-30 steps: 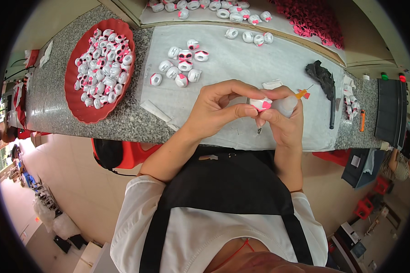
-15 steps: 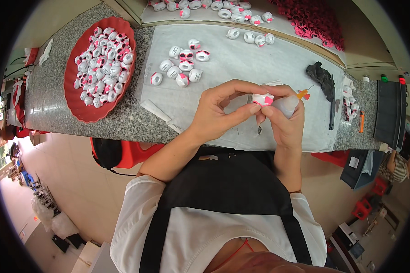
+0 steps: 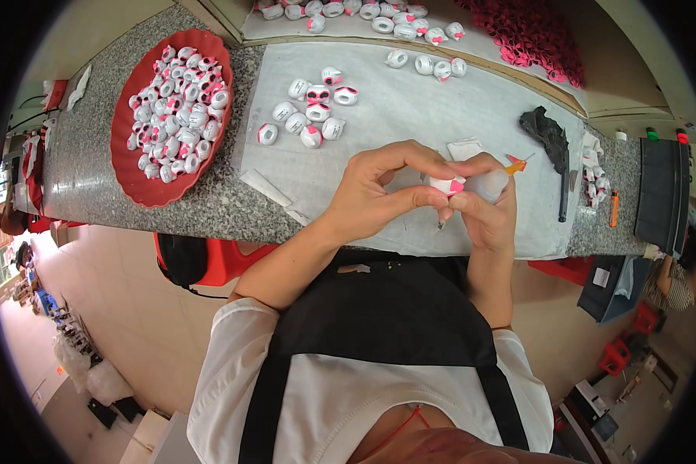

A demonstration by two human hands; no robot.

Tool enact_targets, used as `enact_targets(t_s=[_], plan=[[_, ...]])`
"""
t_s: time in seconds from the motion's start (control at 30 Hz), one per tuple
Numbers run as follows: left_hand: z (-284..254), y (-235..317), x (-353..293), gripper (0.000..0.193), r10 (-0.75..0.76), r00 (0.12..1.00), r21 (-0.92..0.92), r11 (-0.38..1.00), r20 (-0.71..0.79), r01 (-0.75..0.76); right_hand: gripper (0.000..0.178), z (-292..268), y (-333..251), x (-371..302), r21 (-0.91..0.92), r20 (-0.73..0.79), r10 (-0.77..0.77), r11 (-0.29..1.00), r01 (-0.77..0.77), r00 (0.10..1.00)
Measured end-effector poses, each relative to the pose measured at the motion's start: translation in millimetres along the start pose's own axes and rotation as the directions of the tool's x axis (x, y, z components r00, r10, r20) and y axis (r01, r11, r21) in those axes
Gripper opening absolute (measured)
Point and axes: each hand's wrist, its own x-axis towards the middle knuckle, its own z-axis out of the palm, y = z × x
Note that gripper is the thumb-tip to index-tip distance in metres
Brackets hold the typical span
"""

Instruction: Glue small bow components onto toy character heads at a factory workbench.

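Pink-and-white piece, between left fingers and right fingers, both clamped on it

The tabletop is lit evenly and softly, and the fingers are rendered fairly sharply. The floor at far left is washed out by glare. Straight edges are bowed, corners blacked out, distant details blurred.

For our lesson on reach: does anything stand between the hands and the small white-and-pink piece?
Nothing visible does: the left hand and right hand touch the white-and-pink piece. The translucent bottle in the right hand sits beside it.
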Motion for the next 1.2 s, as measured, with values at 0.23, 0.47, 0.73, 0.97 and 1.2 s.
enact_targets(t_s=[0.23, 0.47, 0.73, 0.97, 1.2], plan=[[-29, 15, 21, 0.02, -0.075, 0.989, 0.944, 0.316, 0.127, -0.097, 0.044, -16, 1, 5, -0.24, -0.294, -0.077, 0.971, 0.004, 0.953], [-57, -2, 71, 0.023, 0.125, 0.983, 0.981, 0.124, 0.135, -0.15, 0.037, -14, 5, 4, -0.3, -0.293, -0.142, 0.953, 0.05, 0.945], [-53, 2, 75, 0.02, 0.036, 0.999, 0.854, 0.52, 0.011, -0.028, 0.033, -17, 6, -5, -0.17, -0.311, -0.131, 0.982, 0.081, 0.941], [-12, 21, 21, 0.02, -0.116, 0.986, 0.22, 0.965, -0.119, 0.14, 0.034, -9, -23, -15, -0.278, -0.364, -0.353, 0.924, 0.262, 0.862], [0, 2, 7, 0.027, -0.2, 0.954, -0.217, 0.964, -0.221, 0.152, 0.03, 6, -35, -17, -0.176, -0.343, -0.514, 0.857, 0.484, 0.786]])
